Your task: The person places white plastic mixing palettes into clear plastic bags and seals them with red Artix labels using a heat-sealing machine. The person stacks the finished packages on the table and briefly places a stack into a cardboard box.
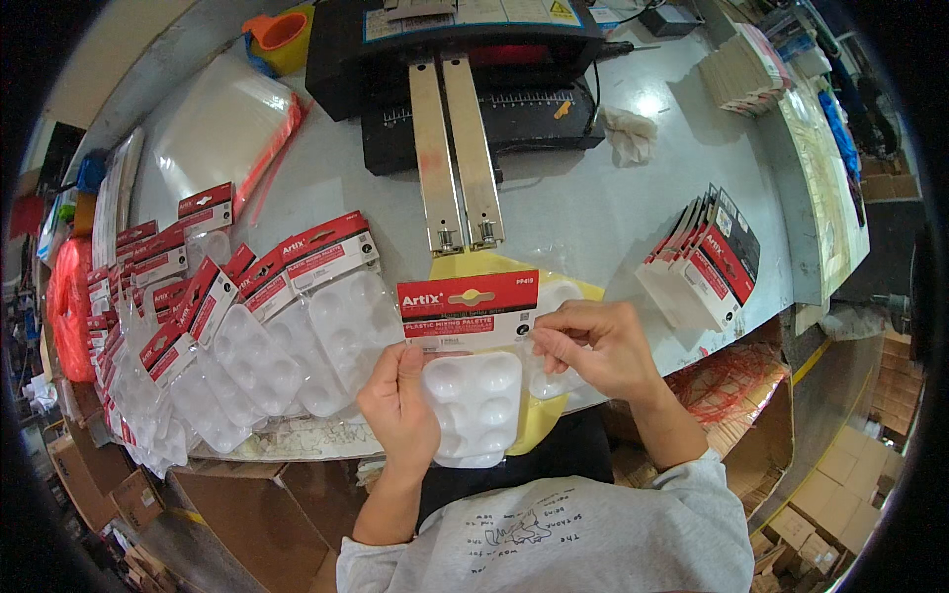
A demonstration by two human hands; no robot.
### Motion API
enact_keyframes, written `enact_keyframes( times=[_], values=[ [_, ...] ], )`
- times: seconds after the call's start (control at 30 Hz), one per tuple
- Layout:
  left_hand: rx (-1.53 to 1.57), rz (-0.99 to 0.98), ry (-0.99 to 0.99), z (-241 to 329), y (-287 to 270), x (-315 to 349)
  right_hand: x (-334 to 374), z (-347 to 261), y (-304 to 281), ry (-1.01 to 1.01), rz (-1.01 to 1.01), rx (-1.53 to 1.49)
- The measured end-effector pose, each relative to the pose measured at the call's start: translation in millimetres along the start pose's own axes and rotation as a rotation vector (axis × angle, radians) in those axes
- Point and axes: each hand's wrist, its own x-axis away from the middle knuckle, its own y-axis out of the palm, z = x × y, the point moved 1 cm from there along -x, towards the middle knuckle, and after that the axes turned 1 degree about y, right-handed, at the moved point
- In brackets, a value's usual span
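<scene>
Left hand (pixel 398 400) and right hand (pixel 593 346) pinch opposite edges of the white palette pack (pixel 476 390), whose red card (pixel 468 308) could slip crooked under an uneven grip.

A clear blister package with a red and white header card (pixel 468 308) is sitting at the table's near edge, gripped between both hands. Finished packages of the same kind (pixel 267 326) are lying fanned toward the left edge. A stack of red, black and white cards (pixel 707 259) is leaning near the right edge. A yellow-cornered label (pixel 494 12) is showing on the black machine at the far edge.
</scene>
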Motion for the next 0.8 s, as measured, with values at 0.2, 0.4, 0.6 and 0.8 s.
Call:
enact_keyframes(
  times=[0.2,0.4,0.6,0.8],
  values=[
    [-0.114,-0.037,0.015,4,8,-6,-6,4,7,0.283,-0.001,-0.18],
    [-0.156,-0.014,0.0,-16,18,-27,-31,29,16,0.209,0.081,-0.366],
    [0.041,-0.014,-0.034,-21,21,-30,-33,28,15,0.186,0.105,-0.43],
    [0.081,-0.001,0.004,-19,31,-72,-65,18,16,0.099,0.222,-0.399]
  ],
)
